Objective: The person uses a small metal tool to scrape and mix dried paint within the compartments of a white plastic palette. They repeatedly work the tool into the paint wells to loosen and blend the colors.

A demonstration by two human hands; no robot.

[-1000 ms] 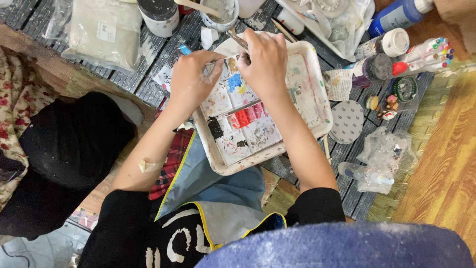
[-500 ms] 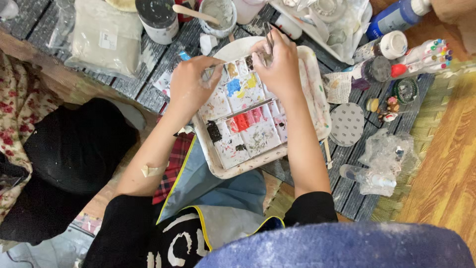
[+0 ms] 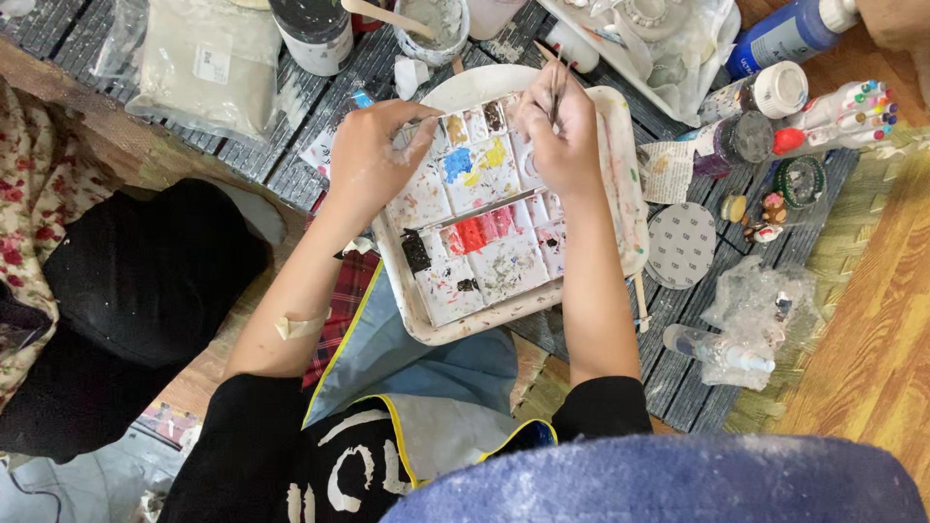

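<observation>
A white paint palette tray [image 3: 620, 228] with wells of red, blue, yellow and black paint lies in front of me on a dark slatted mat. My left hand [image 3: 373, 155] grips the tray's upper left edge, fingers curled over a well. My right hand [image 3: 562, 136] hovers over the tray's upper right part, pinching a thin paintbrush [image 3: 556, 82] whose handle points away from me. A bandage sits on my left forearm.
Beyond the tray stand a black-lidded jar [image 3: 315, 34], a cup with a wooden stick [image 3: 431, 24] and a plastic bag of pale material [image 3: 208, 63]. To the right lie a blue bottle [image 3: 780, 39], coloured markers [image 3: 852, 107], small jars, a round dotted disc [image 3: 680, 245] and crumpled plastic [image 3: 760, 315].
My right hand has shifted slightly right along the tray's top with the brush. The view has drifted, so the tray sits lower in the picture.
</observation>
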